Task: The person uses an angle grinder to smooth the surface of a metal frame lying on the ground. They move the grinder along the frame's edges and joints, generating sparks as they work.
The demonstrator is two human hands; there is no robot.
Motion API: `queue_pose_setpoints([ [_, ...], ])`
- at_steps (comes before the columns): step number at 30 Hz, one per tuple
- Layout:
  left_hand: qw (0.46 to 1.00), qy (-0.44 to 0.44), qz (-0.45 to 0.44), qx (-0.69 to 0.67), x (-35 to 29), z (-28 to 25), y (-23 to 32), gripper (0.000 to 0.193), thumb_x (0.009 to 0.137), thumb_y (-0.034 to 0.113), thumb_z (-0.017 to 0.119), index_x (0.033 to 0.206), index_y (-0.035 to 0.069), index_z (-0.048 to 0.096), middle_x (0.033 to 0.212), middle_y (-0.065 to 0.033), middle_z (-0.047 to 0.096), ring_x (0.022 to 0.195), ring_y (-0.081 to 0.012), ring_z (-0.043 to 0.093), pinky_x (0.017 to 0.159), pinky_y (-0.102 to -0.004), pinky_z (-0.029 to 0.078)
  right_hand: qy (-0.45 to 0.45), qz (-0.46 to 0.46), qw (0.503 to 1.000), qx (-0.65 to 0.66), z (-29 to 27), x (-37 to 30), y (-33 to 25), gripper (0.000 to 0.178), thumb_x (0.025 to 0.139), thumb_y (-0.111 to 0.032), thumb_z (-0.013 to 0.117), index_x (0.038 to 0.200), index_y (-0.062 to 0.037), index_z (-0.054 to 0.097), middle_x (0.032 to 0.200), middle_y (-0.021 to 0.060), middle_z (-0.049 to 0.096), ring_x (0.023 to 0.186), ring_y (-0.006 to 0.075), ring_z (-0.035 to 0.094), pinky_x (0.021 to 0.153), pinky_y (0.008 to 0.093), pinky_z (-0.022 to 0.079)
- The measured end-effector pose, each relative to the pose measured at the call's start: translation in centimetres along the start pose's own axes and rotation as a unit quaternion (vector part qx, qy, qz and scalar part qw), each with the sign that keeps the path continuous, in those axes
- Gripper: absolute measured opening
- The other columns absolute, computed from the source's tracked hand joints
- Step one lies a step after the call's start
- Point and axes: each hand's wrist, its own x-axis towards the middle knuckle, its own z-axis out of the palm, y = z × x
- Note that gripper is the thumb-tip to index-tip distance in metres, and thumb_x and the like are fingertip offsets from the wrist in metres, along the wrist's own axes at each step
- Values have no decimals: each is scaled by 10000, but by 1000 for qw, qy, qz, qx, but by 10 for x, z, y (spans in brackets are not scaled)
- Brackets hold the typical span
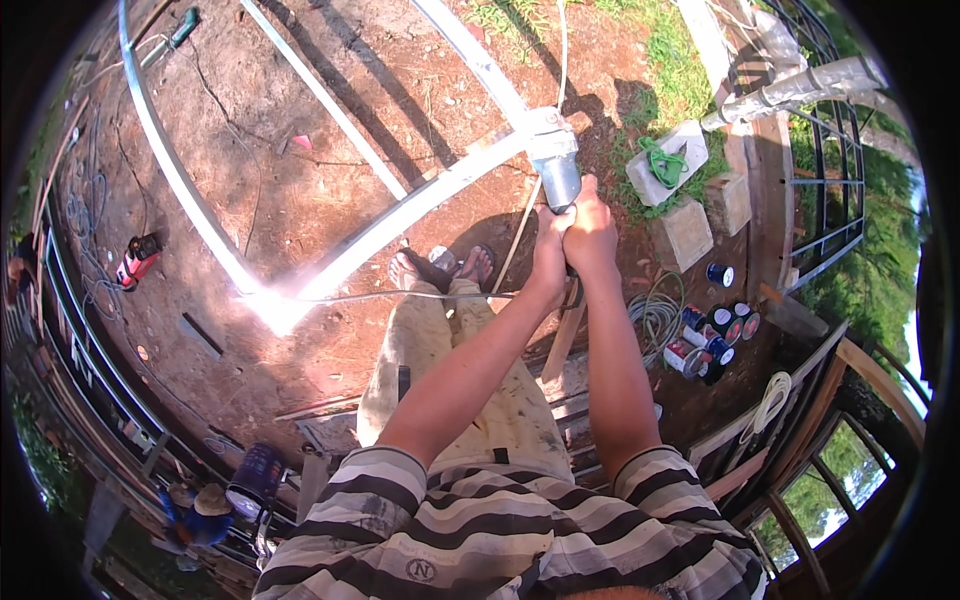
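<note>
Both my hands are closed round the body of an angle grinder [557, 180], a blue-grey power tool. My left hand [549, 250] grips it from the left, lower on the handle. Pressed close beside it, my right hand [592, 232] wraps the handle from the right. The grinder's head lies at the corner of a shiny metal frame [405, 222]; whether its disc touches the metal I cannot make out. A dark cable [400, 297] runs leftward from near my hands. Glare whitens the frame's near left corner.
Concrete blocks [685, 235] and a green cord [664, 160] lie to the right. Below them are a coiled hose [652, 318] and several paint cans [718, 345]. A red tool [138, 262] sits on the dirt at left. Another person in a hat [208, 502] is at lower left.
</note>
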Motion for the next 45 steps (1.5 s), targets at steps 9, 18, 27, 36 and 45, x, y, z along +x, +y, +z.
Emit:
queue_pose_setpoints([
  [9, 1000, 0, 2, -31, -4, 5, 2, 538, 1009, 430, 599, 1426, 128, 441, 1302, -88, 587, 1219, -206, 599, 1056, -387, 470, -12, 5, 1000, -11, -5, -2, -7, 541, 884, -290, 774, 1264, -30, 490, 1011, 276, 742, 995, 508, 709, 849, 589, 557],
  [18, 999, 0, 34, -40, -2, 10, 1, 562, 1011, 418, 597, 1459, 119, 434, 1321, -95, 583, 1220, -207, 592, 1068, -394, 461, -9, -16, 1000, -6, -2, 3, 2, 428, 913, -180, 680, 1270, -36, 491, 1048, 285, 740, 1022, 509, 709, 878, 582, 558],
  [27, 998, 23, 56, -13, 10, -3, -14, 567, 1027, 423, 577, 1458, 99, 403, 1334, -140, 570, 1190, -243, 625, 991, -403, 529, -43, -13, 999, 4, -6, 4, -7, 417, 929, -237, 709, 1226, -30, 502, 1011, 282, 737, 981, 499, 712, 853, 578, 552],
  [36, 996, -2, -8, 89, -1, 13, -3, 538, 1014, 377, 616, 1408, 72, 412, 1269, -138, 571, 1185, -221, 603, 1045, -402, 483, 18, 45, 993, 106, -9, -9, 12, 566, 839, -371, 860, 1147, 8, 574, 932, 226, 756, 894, 403, 763, 793, 503, 572],
  [45, 998, -11, -1, 55, -8, 20, 6, 615, 1007, 418, 643, 1454, 66, 410, 1326, -137, 541, 1268, -236, 565, 1090, -420, 449, 34, 27, 998, 53, -2, -2, 20, 594, 829, -407, 886, 1086, 16, 557, 875, 222, 747, 833, 382, 767, 761, 471, 581],
])
